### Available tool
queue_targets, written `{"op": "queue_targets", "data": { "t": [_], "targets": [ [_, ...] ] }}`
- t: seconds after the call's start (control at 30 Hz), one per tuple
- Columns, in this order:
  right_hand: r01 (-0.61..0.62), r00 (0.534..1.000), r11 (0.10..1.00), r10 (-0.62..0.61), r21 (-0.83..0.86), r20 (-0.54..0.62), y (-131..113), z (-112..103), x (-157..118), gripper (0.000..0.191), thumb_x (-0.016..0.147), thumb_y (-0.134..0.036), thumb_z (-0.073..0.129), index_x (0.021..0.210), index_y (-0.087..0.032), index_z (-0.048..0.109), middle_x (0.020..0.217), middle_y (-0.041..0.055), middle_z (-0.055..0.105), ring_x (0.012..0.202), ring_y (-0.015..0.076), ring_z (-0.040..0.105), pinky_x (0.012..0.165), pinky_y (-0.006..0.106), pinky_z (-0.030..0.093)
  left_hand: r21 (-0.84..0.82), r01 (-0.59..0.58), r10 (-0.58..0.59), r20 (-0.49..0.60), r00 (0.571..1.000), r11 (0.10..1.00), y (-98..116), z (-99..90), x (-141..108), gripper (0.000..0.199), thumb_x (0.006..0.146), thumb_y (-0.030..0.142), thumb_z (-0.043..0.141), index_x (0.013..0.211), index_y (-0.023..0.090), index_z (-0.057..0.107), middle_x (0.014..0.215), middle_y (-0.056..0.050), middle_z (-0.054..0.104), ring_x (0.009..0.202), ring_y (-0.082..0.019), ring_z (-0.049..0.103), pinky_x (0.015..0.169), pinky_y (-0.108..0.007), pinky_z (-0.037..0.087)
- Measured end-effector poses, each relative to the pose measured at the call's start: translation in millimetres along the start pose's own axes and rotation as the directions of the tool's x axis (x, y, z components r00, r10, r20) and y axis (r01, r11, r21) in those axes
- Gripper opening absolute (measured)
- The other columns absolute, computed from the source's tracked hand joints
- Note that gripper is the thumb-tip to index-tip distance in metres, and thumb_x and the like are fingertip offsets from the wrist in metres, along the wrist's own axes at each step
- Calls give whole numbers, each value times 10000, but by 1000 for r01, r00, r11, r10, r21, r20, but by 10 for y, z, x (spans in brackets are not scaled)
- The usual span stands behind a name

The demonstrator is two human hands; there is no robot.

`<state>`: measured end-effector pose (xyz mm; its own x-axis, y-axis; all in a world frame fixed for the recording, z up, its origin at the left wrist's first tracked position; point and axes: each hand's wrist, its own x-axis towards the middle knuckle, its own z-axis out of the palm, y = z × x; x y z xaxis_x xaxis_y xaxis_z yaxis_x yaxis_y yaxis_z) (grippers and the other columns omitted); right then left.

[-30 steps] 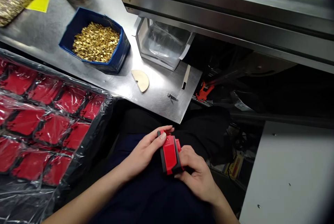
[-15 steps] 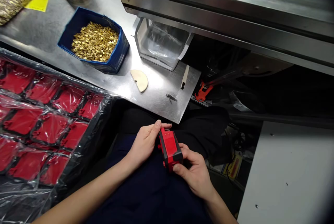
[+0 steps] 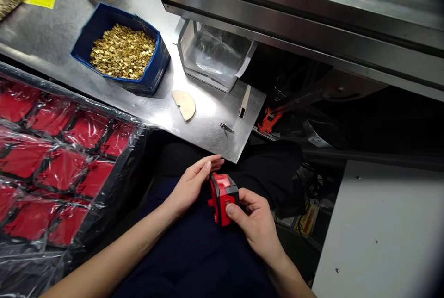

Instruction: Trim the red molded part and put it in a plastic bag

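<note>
Over my lap, my right hand grips a small red and black plastic housing, with the thumb on its red face and the fingers behind. The housing is boxy, with angled corners, and small red knobs stick out on its left side. My left hand is just beyond its upper left corner, fingers stretched out and thumb apart from them. Whether the left hand touches the housing is hard to tell. On the metal table ahead lie a nail clipper, a thin pale-handled tool and a cream half-disc.
A blue bin of small brass parts stands on the metal table. Behind is a grey bin with clear bags. At left, a plastic-lined crate holds several red and black pieces. A white board is at right.
My left hand has straightened its fingers and come off the top of the housing. My right hand has turned the housing, so more of its red face shows.
</note>
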<state>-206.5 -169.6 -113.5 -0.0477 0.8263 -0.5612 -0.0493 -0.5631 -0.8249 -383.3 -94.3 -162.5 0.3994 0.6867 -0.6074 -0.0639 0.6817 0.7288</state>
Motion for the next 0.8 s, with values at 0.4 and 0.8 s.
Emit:
{"op": "queue_targets", "data": {
  "t": [0.4, 0.8],
  "targets": [
    [-36, 999, 998, 35, -59, -14, -4, 33, 5, 268, 920, -427, 735, 862, -165, 723, 781, 20, 719, 708, 138, 590, 706, 250, 477, 133, -251, 228, 166, 959, 959, -21, 66, -143, 254, 987, 386, 633, 1127, 286, 819, 1297, -58, 758, 1395, -314, 547, 1194, -501, 406],
    [-28, 1000, 998, 27, -62, -15, -6, 67, -18, 257, 928, -411, 728, 852, -166, 716, 785, 10, 724, 717, 132, 602, 719, 239, 484, 166, -265, 223, 235, 946, 950, -5, 6, -179, 306, 977, 416, 644, 1219, 289, 781, 1312, -36, 752, 1404, -290, 536, 1216, -448, 384]
  ]
}}
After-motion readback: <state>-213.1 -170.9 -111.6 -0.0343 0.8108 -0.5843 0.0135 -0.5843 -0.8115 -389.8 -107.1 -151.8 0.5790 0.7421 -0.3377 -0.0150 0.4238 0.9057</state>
